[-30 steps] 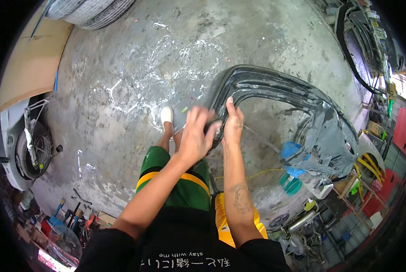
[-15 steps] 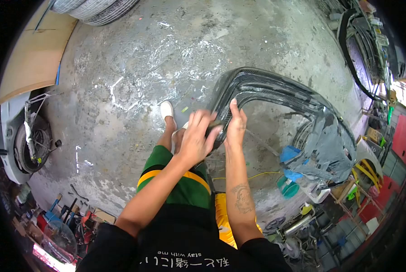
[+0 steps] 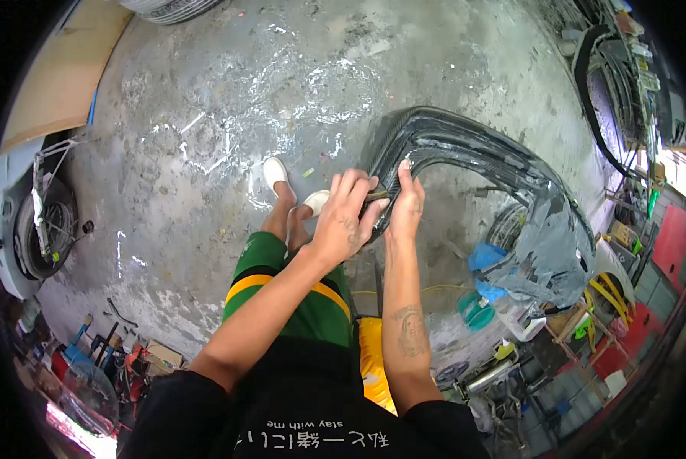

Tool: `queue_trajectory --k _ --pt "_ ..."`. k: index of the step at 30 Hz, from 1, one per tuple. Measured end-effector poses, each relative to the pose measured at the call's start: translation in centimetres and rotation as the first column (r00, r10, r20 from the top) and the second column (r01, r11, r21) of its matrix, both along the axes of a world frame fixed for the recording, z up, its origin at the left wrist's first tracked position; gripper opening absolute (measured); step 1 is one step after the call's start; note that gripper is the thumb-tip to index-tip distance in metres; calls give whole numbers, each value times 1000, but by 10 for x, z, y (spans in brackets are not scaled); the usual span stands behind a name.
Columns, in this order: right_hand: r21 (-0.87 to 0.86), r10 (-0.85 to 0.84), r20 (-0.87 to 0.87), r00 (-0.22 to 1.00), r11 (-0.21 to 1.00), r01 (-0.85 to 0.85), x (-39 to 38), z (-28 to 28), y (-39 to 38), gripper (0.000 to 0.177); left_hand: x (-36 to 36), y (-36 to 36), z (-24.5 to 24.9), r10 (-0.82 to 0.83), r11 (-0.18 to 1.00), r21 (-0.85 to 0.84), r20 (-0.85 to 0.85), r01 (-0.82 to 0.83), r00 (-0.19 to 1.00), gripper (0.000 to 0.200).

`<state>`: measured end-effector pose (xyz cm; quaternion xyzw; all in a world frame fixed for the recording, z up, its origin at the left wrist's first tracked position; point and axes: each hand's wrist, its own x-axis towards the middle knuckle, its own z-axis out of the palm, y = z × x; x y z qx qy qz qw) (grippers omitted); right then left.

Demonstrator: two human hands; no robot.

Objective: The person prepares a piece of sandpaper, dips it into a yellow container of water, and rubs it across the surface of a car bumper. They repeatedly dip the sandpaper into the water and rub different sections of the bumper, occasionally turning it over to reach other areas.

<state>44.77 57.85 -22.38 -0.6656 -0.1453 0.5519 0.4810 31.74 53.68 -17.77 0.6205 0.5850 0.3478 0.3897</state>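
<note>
While the curved, glossy black carbon-fibre panel [image 3: 473, 141], patchy grey at its far end, extends rightward over the concrete floor [image 3: 228, 99], we pinch a small dark piece [image 3: 377, 196] at its near end between left thumb and fingers. Our right hand [image 3: 405, 210] clasps the edge beside our left hand [image 3: 347, 222], some fingers hidden; the piece is mostly covered.

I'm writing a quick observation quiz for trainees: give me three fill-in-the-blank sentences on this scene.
1. While the right hand holds the large curved part, the ______ hand holds a small object at it.
2. Apart from their stripes, the shorts are ______.
3. The person's shoes are ______.

Missing words: left; green; white.
</note>
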Motion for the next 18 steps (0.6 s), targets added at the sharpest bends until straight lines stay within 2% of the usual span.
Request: queue_trajectory --k 2,4,6,8,10,11,12,14,15,16,18 --pt "-28 -7 -26 1000 1000 6 0 2 6 34 0 2 -1 38 999 36 13 -38 999 33" --pt "-12 -33 -68 997 999 32 -1 4 9 36 -8 -11 -2 -14 996 93 -30 16 999 34" --pt "-3 -11 -11 1000 1000 11 1 3 6 36 -9 -13 -3 -51 994 91 -10 52 999 34" --pt "-7 -8 -30 1000 1000 8 1 5 -1 37 -4 10 -16 -35 999 37 4 35 999 33" --pt "22 0 -79 997 1000 2 1 7 7 39 -5 30 -35 189 981 10 173 -194 966 32" --pt "14 -43 -116 992 999 45 1 4 7 40 -15 25 -35 224 974 -53 137 -219 965 33" --pt "20 -37 -118 992 999 40 3 3 9 40 -24 16 -31 229 973 -48 137 -224 964 33" --pt "-67 -7 -179 984 998 -5 14 1 11 42 -37 -9 -12 95 993 -82 179 -82 979 34" --pt "-51 7 -118 993 999 -13 14 12 19 40 -42 -21 -9 39 996 -86 102 -31 994 39" --pt "-50 4 -125 992 999 -10 11 22 28 40 -43 -28 -1 19 998 -56 97 -14 995 42" --pt "-24 10 14 1000 1000 -10 5 30 49 39 -37 -30 10 -55 998 25 -3 55 998 44"
